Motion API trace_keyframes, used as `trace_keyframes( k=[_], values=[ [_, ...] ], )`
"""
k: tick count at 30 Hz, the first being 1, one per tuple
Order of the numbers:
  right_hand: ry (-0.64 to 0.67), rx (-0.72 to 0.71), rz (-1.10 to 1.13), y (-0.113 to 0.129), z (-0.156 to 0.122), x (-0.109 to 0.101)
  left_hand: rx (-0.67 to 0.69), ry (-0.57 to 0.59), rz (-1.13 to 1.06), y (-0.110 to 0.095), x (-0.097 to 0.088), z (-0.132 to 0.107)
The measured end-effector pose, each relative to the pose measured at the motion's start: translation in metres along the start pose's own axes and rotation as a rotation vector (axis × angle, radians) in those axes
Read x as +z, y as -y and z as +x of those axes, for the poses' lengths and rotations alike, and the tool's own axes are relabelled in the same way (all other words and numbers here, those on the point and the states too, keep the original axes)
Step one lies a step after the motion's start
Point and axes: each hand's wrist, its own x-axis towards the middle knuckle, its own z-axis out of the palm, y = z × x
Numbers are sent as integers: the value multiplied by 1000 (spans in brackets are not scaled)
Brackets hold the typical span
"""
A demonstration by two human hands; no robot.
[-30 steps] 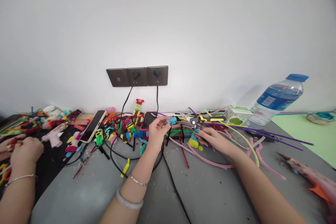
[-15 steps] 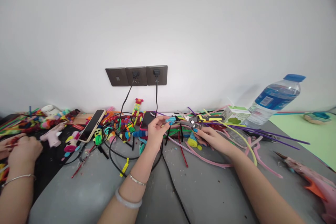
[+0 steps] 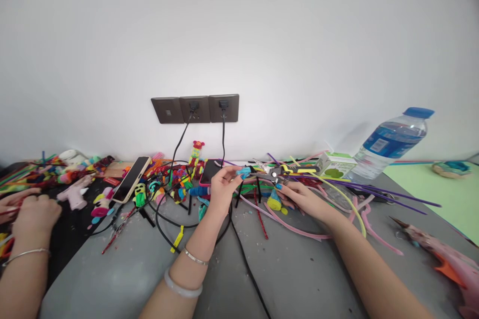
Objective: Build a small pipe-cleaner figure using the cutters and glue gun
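Observation:
My left hand (image 3: 220, 187) pinches a small blue pipe-cleaner piece (image 3: 244, 172) between thumb and fingers above the grey table (image 3: 299, 269). My right hand (image 3: 301, 197) is closed on a pair of pliers with yellow-and-black handles (image 3: 279, 173), whose jaws point at the blue piece. A yellow-and-blue fuzzy figure (image 3: 275, 200) lies just under my right fingers. Pink, purple and yellow pipe cleaners (image 3: 348, 199) spread out beneath and beyond that hand.
Black cables (image 3: 179, 142) run from wall sockets (image 3: 195, 108) down across the table. Two phones (image 3: 131, 178), many small colourful figures (image 3: 175, 179), a water bottle (image 3: 389, 143), a green carton (image 3: 337, 163) and a pink glue gun (image 3: 445, 256) are around. Another person's hands (image 3: 28, 212) work at the left.
Almost nothing has moved; my hands hold the same pose with the pliers at the blue piece. The other person's hands shifted slightly at the left.

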Motion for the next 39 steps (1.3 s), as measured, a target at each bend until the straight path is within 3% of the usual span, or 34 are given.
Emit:
trace_keyframes(
  k=[39],
  values=[
    [5, 1, -11, -9, 0, 0, 6, -13, -15, 1, 1, -1]
  ],
)
